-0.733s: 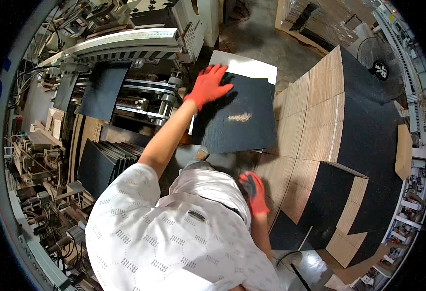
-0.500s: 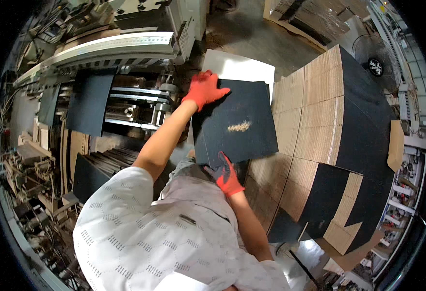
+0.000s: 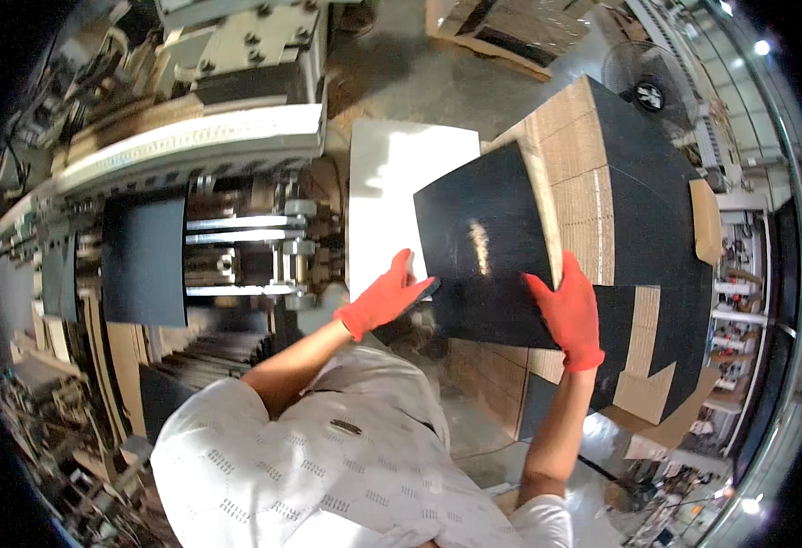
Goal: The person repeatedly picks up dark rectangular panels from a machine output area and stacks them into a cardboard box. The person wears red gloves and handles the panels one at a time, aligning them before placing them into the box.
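Note:
Between my two hands is a black-faced board (image 3: pixel 469 297), tilted, with a pale, thick edge along its right side; whether it is one board or several cannot be told. A light dusty patch (image 3: pixel 480 247) marks its black face. My left hand (image 3: pixel 384 294), in a red glove, grips the board's left edge, its fingertips hidden beneath. The red-gloved right hand (image 3: pixel 567 315) is closed round the right edge, thumb on top and fingers on the outer side. Left of the board lies a white flat surface (image 3: pixel 382 183), brightly lit in patches.
Large stacks of black-faced boards (image 3: pixel 652 196) with pale edges stand on my right. To the left is a machine with metal rails (image 3: pixel 241 236), holding another black board (image 3: pixel 145 260). A fan (image 3: pixel 647 91) stands at far right, and a wooden crate (image 3: pixel 501 36) behind.
The board has moved right off part of the white surface and is now tilted. My left hand came from its far edge to its left edge; my right hand moved to its right edge.

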Available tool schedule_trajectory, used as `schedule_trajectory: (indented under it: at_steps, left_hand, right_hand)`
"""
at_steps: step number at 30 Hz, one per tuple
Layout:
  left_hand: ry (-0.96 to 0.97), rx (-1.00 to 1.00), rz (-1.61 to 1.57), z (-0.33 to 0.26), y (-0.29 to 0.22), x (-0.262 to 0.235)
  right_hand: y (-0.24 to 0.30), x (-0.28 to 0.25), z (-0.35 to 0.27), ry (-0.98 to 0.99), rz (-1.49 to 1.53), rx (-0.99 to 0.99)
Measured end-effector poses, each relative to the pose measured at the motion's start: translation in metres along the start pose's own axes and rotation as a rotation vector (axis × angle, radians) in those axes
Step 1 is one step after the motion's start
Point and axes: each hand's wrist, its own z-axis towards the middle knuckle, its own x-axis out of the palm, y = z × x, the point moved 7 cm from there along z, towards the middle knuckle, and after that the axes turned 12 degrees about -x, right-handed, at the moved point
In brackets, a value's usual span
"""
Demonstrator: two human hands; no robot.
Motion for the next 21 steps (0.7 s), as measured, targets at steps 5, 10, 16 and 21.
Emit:
schedule_trajectory:
  at_steps: [5, 10, 16, 21]
  left_hand:
    - [-0.457, 0.609, 0.008, 0.009, -0.106, -0.074]
    - [0.006, 0.724, -0.086, 0.053, -0.148, -0.081]
    - [0.141, 0.595, -0.242, 0.065, -0.153, -0.067]
    - [0.124, 0.59, -0.19, 0.065, -0.137, -0.046]
  right_hand:
    - [0.042, 0.006, -0.005, -0.169, -0.244, -0.356]
    - [0.026, 0.001, -0.035, -0.37, -0.18, -0.187]
    - [-0.061, 0.039, -0.086, -0.789, 0.531, 0.022]
    - [-0.075, 0.114, -0.087, -0.936, 0.669, -0.136]
